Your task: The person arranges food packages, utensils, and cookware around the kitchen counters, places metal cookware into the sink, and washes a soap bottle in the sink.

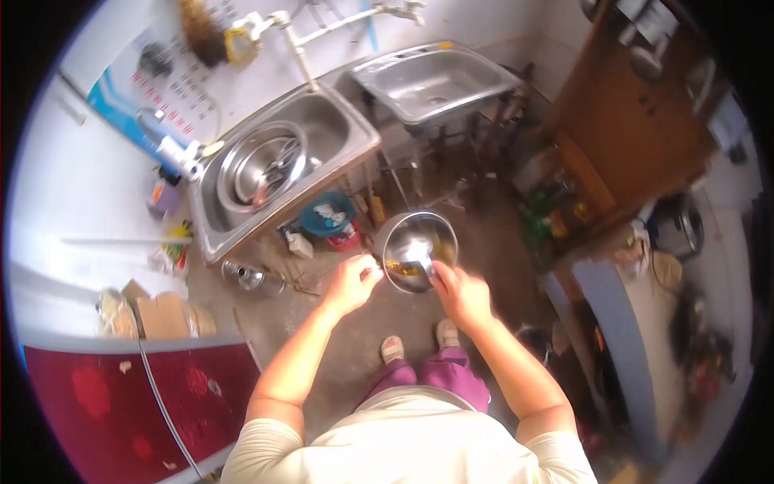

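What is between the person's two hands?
A round metal bowl with yellow bits inside: the head view shows it between left hand and right hand.

The only view is worn on the person's head, looking forward and steeply down past the cream short-sleeved shirt [403, 444] to the brown floor [339, 331]. Its very wide round field has black corners. The shirt fills the near edge; the rectangular stainless-steel sinks [332, 121] sit farther off, toward the far left and far middle. With one view, no part is shared.
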Action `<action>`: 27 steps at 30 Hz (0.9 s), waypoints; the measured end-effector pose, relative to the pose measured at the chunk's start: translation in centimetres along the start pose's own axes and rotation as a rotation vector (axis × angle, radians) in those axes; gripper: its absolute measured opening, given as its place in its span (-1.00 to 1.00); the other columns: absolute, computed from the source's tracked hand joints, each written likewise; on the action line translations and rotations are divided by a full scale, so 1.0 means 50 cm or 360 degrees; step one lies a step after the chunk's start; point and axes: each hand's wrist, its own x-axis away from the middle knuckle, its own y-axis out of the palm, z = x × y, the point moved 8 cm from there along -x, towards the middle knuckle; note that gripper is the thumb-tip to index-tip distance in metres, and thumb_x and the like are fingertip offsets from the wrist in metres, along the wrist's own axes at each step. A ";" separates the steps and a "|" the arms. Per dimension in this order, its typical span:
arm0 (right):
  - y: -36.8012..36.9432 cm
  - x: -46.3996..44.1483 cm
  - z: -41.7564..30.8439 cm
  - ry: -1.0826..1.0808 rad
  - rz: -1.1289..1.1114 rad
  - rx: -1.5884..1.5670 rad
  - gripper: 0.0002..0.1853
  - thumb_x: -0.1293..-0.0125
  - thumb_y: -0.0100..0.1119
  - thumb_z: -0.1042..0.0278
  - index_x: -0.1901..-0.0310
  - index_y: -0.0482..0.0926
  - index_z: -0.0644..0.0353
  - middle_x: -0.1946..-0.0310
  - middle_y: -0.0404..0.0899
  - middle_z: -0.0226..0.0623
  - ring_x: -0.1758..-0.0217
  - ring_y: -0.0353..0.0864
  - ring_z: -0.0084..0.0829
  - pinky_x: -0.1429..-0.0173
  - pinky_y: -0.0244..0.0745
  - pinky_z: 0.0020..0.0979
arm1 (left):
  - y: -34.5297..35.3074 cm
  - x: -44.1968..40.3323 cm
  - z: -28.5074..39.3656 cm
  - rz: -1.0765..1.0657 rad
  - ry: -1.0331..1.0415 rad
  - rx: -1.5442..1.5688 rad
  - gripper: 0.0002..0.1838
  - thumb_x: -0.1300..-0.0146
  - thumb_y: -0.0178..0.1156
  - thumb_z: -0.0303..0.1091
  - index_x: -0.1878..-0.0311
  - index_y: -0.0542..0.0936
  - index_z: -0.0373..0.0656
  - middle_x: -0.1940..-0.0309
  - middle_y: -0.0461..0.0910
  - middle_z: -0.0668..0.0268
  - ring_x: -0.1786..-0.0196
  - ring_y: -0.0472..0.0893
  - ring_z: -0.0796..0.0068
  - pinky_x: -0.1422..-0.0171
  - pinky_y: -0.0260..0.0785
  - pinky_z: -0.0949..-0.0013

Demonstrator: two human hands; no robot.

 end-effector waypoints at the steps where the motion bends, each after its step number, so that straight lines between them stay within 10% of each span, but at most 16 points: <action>1: -0.011 0.023 0.008 0.0014 -0.0001 0.0030 -0.71 -0.15 0.18 0.21 0.09 0.52 0.03 0.55 0.48 -0.32 0.64 0.51 -0.30 0.56 0.42 -0.32 | 0.018 -0.007 0.002 -0.0026 0.0049 0.0032 -0.82 -0.08 0.19 -0.41 0.48 0.40 -0.27 0.59 0.36 0.25 0.53 0.39 0.43 0.42 0.24 0.35; 9: -0.100 0.237 0.147 0.0621 0.0374 0.0352 -0.72 -0.17 0.16 0.20 0.09 0.51 0.08 0.58 0.47 -0.31 0.66 0.51 -0.28 0.60 0.41 -0.31 | 0.239 -0.017 0.161 -0.0386 0.0286 -0.0102 -0.83 -0.05 0.19 -0.36 0.49 0.44 -0.24 0.53 0.45 0.13 0.41 0.48 0.09 0.34 0.29 0.18; 27: -0.285 0.957 0.527 0.1374 0.0420 0.0436 -0.68 -0.16 0.16 0.22 0.05 0.50 0.06 0.56 0.36 -0.35 0.55 0.46 -0.34 0.42 0.35 -0.33 | 1.050 0.145 0.422 -0.1018 0.0822 -0.0907 -0.77 -0.04 0.23 -0.18 0.55 0.54 -0.13 0.63 0.50 0.27 0.38 0.46 0.26 0.21 0.19 0.22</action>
